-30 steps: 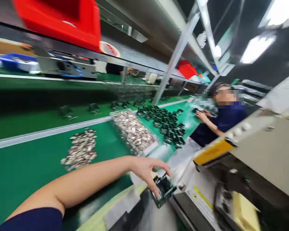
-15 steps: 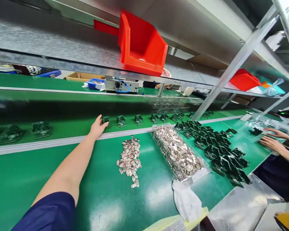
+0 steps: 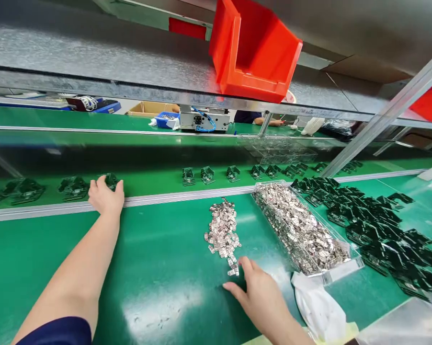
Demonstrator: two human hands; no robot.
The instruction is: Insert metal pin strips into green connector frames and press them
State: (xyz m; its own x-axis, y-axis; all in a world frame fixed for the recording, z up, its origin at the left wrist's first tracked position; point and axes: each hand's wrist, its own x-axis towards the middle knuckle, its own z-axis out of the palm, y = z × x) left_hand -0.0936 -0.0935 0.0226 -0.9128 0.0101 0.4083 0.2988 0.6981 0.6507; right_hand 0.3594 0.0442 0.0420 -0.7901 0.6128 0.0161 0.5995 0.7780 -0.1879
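My left hand (image 3: 106,195) reaches over the pale rail onto the dark green strip, its fingers closed round a small green circuit board (image 3: 111,180); part of that board is hidden behind the fingers. My right hand (image 3: 261,297) is low over the green bench, thumb and forefinger apart and nothing visible between them. Just beyond its fingertips lies a loose pile of small silvery metal pieces (image 3: 222,230). More such pieces fill a clear tray (image 3: 345,268) to the right.
A heap of dark green boards (image 3: 367,211) lies right of the tray. Single boards (image 3: 207,175) stand along the strip. A white cloth (image 3: 320,306) lies at the front. Overhead, a red bin (image 3: 255,52) sits on a metal shelf (image 3: 147,62), with a slanting post (image 3: 384,115) at right.
My left hand has moved left along the strip; a board stands free where it was. My right hand has come into view by the metal pieces. The view has swung left.
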